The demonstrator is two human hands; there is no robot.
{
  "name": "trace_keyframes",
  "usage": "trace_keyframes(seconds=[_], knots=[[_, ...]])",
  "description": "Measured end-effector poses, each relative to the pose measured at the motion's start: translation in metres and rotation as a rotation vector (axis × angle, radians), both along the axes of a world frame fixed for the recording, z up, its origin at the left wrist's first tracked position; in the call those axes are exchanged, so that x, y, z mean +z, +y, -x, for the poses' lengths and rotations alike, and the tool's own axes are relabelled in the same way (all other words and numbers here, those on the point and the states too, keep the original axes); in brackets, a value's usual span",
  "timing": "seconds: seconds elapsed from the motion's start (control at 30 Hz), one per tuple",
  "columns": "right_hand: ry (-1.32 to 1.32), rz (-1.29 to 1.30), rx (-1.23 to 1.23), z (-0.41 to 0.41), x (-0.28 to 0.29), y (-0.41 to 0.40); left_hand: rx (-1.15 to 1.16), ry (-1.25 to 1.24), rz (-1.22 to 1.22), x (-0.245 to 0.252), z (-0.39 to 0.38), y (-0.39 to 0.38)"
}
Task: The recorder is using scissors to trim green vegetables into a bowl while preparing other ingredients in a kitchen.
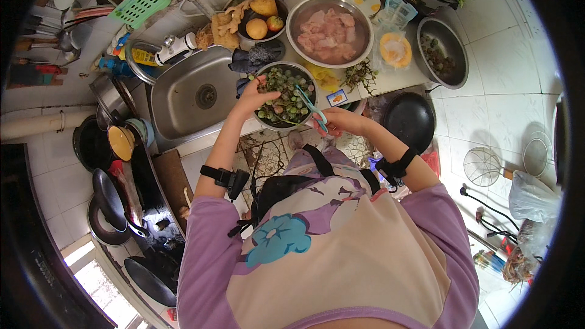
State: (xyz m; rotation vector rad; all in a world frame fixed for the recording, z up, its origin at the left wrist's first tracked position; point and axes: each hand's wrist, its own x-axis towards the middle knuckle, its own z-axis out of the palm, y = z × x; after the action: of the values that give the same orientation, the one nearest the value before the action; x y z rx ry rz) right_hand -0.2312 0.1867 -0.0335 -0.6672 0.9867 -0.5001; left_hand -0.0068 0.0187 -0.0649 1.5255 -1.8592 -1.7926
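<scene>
A metal bowl (313, 81) full of green and purplish grapes (285, 77) stands at the counter's front edge, right of the sink. My left hand (254, 97) reaches over the bowl's left side. Its thumb and fingers are spread on the grapes, and whether they grip a bunch is unclear. In my right hand (340, 121), at the bowl's lower right, is a pair of light blue scissors (318, 116). The scissors' blades point up and left over the grapes. Bare grape stems (360, 76) lie on the counter farther right.
Behind the grapes stands a large metal basin (292, 39) of raw meat pieces (327, 32) in water. To the left are the steel sink (180, 100) and a dark bowl of fruit (282, 9). A second metal bowl (461, 66) stands far right, above a black pan (409, 122).
</scene>
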Motion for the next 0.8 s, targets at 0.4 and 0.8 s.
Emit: trace_keyframes(seconds=[0.4,0.8], knots=[[0.027,-0.001,0.076,-0.016,0.0,-0.005,0.121,-0.093,-0.01,-0.007,-0.028,0.004],[0.031,0.055,-0.017,-0.022,-0.007,-0.002,-0.03,-0.376,0.299,-0.006,-0.014,0.017]])
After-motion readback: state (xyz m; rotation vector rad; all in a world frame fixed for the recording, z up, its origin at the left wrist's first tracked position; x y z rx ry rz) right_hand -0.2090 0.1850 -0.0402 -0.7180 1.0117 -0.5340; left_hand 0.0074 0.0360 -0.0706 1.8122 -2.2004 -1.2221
